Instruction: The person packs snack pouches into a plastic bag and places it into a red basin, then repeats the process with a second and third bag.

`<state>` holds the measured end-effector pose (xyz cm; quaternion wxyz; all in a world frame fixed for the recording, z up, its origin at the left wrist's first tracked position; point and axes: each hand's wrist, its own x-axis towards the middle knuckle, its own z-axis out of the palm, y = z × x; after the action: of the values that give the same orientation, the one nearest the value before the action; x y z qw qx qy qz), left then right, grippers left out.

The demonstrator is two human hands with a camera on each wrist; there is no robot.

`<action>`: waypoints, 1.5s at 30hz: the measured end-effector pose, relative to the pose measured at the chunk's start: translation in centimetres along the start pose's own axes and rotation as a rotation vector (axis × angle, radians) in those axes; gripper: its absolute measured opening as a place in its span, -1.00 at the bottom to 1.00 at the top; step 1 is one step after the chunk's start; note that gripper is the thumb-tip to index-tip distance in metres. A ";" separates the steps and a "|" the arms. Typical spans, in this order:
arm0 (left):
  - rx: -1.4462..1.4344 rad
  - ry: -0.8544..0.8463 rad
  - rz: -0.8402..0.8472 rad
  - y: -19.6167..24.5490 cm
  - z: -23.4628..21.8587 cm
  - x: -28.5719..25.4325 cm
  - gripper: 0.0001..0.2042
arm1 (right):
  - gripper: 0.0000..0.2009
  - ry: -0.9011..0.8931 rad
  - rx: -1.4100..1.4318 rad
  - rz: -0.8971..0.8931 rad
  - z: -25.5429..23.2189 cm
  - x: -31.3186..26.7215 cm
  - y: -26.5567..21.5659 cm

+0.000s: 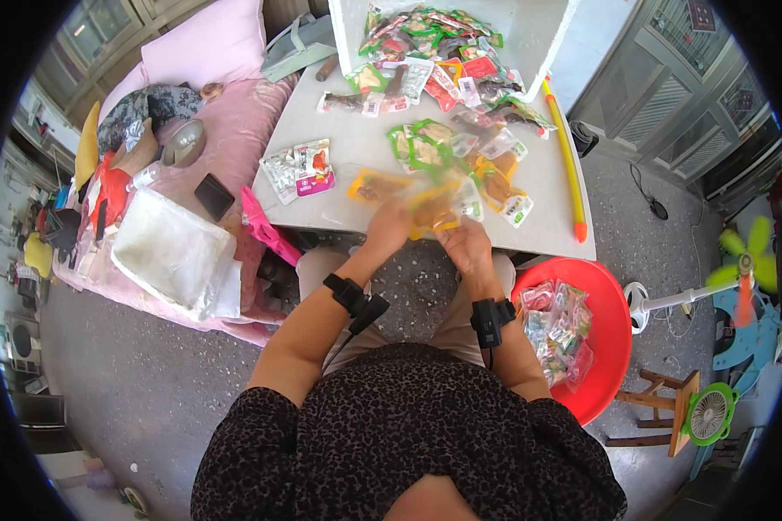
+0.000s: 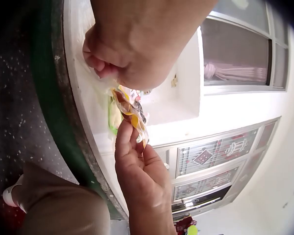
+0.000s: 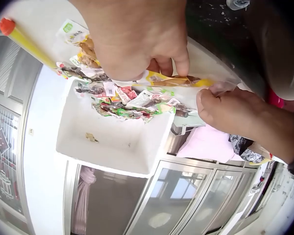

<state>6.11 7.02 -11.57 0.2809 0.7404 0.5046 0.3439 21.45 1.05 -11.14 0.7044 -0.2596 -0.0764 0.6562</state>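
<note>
In the head view both hands meet at the table's near edge. My right hand (image 1: 469, 247) pinches a yellow-edged snack packet (image 1: 434, 211) with brown food inside. My left hand (image 1: 389, 227), its fingers curled, grips a clear plastic bag (image 2: 105, 83) at the packet's end. From the right wrist view, the packet (image 3: 174, 81) stretches between the two hands, its far end in the clear plastic. Another yellow packet (image 1: 375, 185) lies just beyond my left hand. Green-edged packets (image 1: 421, 143) and more yellow packets (image 1: 500, 184) lie farther in, to the right.
A white foam box (image 1: 539, 52) on its side spills many packets at the table's back. Two pouches (image 1: 313, 167) lie left, a yellow tube (image 1: 565, 156) along the right edge. A red basin (image 1: 613, 330) of packets stands at right, a pink-covered bed (image 1: 252, 113) at left.
</note>
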 end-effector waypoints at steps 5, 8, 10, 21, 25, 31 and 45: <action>-0.071 -0.012 0.016 1.4 -1.4 -0.3 -0.87 | -0.76 0.017 -0.100 -0.040 -0.2 -0.3 -0.1; -0.039 -0.050 -0.011 0.7 -0.8 -0.3 -0.88 | -0.78 0.040 -0.198 0.012 0.3 -0.8 0.7; -0.005 -0.050 0.006 1.1 -0.9 -0.4 -0.88 | -0.79 0.017 -0.268 0.116 0.2 -1.3 1.3; 0.085 -0.021 0.057 1.2 -0.9 -1.4 -0.89 | -0.80 0.130 0.090 0.128 -1.2 -0.2 3.2; 0.106 -0.219 -0.024 4.9 -2.9 -1.4 -0.71 | -0.81 -0.028 -0.096 0.265 -0.8 -0.7 5.2; 0.054 -0.161 0.054 3.7 -3.1 -2.0 -0.72 | -0.83 0.093 -0.362 0.228 0.0 -1.8 1.5; -0.027 0.044 0.170 -0.5 0.0 -1.7 -0.92 | -0.82 -0.245 -1.575 0.103 2.6 2.3 1.7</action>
<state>5.40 5.57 -12.37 0.2492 0.7690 0.4413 0.3895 19.06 3.93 -10.23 0.2692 -0.6102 -0.5823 0.4648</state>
